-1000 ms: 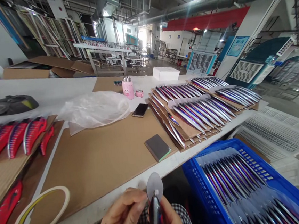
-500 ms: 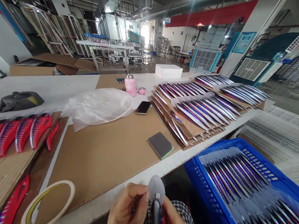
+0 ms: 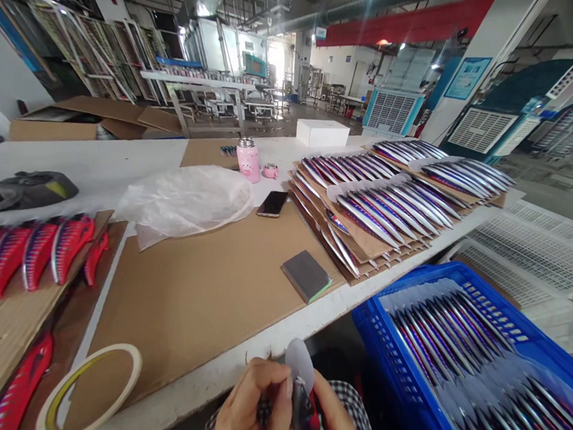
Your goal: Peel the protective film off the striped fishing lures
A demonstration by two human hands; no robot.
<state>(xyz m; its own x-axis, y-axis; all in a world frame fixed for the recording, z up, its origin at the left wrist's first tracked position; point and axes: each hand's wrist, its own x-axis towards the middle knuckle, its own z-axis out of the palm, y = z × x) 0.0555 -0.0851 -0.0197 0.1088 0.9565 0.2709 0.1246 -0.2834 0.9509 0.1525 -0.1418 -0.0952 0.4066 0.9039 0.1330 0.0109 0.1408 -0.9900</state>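
Low at the table's front edge, my right hand (image 3: pixel 334 413) grips a dark fishing lure (image 3: pixel 301 406) with some red on its side. Its rounded, whitish clear lip (image 3: pixel 299 362) points up. My left hand (image 3: pixel 253 410) is beside the lip's base with thumb and forefinger pinched together; whatever lies between those fingertips is too small to make out. The lower part of the lure is hidden by my fingers. Past the table edge lies a dark grey sanding block or pad (image 3: pixel 306 275) on the brown cardboard (image 3: pixel 197 290).
A roll of masking tape (image 3: pixel 135 369) lies at left, near red lures (image 3: pixel 66 251) on cardboard. Silver-purple lures (image 3: pixel 367 218) cover stacked cardboard at right. More lures fill a blue crate (image 3: pixel 371 328). A phone (image 3: pixel 272 204), plastic bag (image 3: pixel 189 200) and pink bottle (image 3: pixel 248 161) stand farther back.
The view has shifted slightly. My left fingers stay pinched at the lip's base and have moved a little; the lure is turned slightly. A small white patch at the lip's base now shows less.
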